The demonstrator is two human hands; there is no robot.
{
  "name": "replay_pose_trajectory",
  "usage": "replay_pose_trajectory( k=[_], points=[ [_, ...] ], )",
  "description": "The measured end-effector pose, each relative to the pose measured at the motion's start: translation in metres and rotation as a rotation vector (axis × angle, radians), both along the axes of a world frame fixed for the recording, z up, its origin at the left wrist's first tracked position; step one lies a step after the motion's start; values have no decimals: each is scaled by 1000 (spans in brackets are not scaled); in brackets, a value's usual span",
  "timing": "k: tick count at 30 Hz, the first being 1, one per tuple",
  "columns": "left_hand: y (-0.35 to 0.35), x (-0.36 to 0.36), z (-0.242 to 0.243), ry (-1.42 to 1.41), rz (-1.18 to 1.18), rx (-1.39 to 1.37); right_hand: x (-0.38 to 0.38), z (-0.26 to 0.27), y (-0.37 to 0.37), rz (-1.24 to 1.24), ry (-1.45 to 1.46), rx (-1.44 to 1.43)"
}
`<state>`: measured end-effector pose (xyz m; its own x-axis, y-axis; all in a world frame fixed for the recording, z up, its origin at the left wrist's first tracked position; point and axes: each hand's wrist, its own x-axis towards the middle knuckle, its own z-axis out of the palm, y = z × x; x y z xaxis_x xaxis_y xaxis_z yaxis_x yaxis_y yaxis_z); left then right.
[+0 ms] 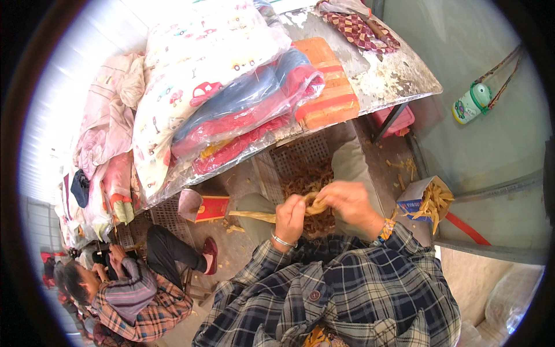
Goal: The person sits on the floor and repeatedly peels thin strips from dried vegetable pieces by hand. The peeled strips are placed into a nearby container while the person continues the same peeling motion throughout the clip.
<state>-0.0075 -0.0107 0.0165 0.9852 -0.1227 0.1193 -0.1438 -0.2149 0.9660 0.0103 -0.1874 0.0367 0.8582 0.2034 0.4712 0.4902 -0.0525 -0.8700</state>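
Observation:
My left hand, with a silver bangle at its wrist, is closed on a yellowish dried plant strip, whose loose end sticks out to the left. My right hand grips the looped, twisted part of the same strip beside it; its fingertips are slightly blurred. Beneath my hands, between my knees, lies a plastic crate with brown shredded plant matter. At the right, a cardboard box holds more yellowish strips.
Bagged bedding and an orange taped package lie on a worn table ahead. A red box stands on the floor. A seated person is at left. A child's bottle hangs at right.

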Motion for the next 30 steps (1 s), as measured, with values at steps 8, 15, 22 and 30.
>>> replay_pose_trajectory(
  k=[8,15,22,30],
  points=[
    [-11,12,19,488,-322,-641,12,0,4,371,727,476],
    [-23,23,9,428,-344,-585,6,-3,19,198,685,615],
    [-14,17,6,467,-487,-388,1,-20,15,174,856,657],
    [34,6,-11,753,-492,-607,18,-10,-7,528,878,918]
  ],
)
